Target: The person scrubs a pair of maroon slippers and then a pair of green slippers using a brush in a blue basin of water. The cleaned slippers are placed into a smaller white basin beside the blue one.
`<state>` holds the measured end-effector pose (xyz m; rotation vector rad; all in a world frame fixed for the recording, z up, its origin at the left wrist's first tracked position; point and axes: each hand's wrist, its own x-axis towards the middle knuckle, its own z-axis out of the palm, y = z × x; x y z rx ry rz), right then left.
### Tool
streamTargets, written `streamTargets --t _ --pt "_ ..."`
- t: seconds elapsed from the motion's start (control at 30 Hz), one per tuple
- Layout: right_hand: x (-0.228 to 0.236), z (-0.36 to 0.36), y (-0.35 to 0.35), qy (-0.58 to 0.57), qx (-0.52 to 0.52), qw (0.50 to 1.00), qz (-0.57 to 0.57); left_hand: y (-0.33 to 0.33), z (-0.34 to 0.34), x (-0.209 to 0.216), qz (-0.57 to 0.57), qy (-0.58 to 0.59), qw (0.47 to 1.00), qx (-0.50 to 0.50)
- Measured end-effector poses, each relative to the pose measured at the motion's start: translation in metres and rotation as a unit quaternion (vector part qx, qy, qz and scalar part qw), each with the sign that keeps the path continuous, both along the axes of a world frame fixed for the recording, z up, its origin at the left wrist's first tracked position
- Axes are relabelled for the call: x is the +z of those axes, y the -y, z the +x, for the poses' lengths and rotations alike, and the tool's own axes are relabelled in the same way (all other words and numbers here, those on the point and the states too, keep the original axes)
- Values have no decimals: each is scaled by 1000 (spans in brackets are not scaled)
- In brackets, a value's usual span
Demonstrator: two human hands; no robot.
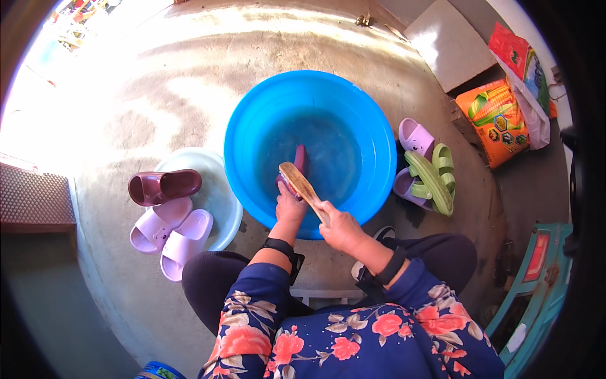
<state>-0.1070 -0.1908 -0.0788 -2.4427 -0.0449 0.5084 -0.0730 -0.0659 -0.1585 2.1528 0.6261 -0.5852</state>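
Corn-pictured orange bag [492,123] — pale slab [448,44] nearby, teal frame [538,287], brown textured furniture [35,196]

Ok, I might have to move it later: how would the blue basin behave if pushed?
The blue basin probably feels heavy, given the water inside. Its wide, round shape should resist tipping, though that water could slosh.

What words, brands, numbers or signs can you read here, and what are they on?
Orange corn-picture package: print too small to read.
Red, green and white bag: print too small to read.
Red panel on the green frame: any marking too blurred to read.
Brush and blue basin: no readable text.
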Motion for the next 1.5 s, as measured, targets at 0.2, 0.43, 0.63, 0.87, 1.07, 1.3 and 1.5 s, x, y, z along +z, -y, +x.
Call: streamTargets --t 0.2,0.43,0.63,0.87,1.07,1.3,1.5 --pt "3 26 -3 77 -55 994 -63 5 -8 -7 52 42 994 -83" --pt "24 -27 2 -77 48 993 -79 2 -7 -13 -30 -16 999 -7" --pt "17 21 0 25 -21 996 -80 10 -15 -9 94 42 991 -86" --pt "22 -15 5 -52 41 994 -83 7 -12 -4 54 7 990 -127" --pt "-30 60 27 -10 -96 982 -160 13 -15 4 101 28 975 -193" --pt "-62 87 72 -70 -151 973 -158 18 -13 11 124 -21 964 -234" --pt "-70 87 83 -115 -185 962 -166 17 -13 10 124 -30 966 -225"
